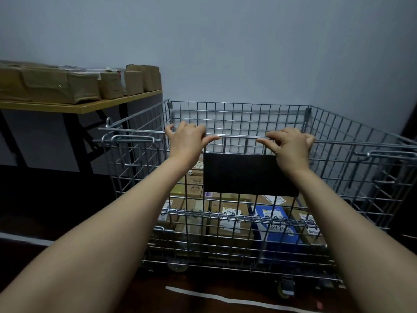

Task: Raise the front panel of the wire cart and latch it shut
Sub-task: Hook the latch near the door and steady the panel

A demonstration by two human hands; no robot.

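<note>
The wire cart [352, 141] stands against the grey wall on castors. Its hinged front panel [239, 144] is up, with its top bar level with the side walls. My left hand [187, 137] and my right hand [291, 144] both grip that top bar, fingers curled over it, thumbs below. A black plate [246, 175] hangs on the panel between my hands. A looped metal latch [130, 140] lies at the left corner and another latch [383, 154] at the right corner. Whether either latch is engaged, I cannot tell.
Cardboard parcels [232, 218] and a blue package [273, 219] fill the cart's bottom. A wooden table [90, 105] at the left carries several taped brown parcels [58, 84]. A white line [221, 297] marks the dark floor in front of the cart.
</note>
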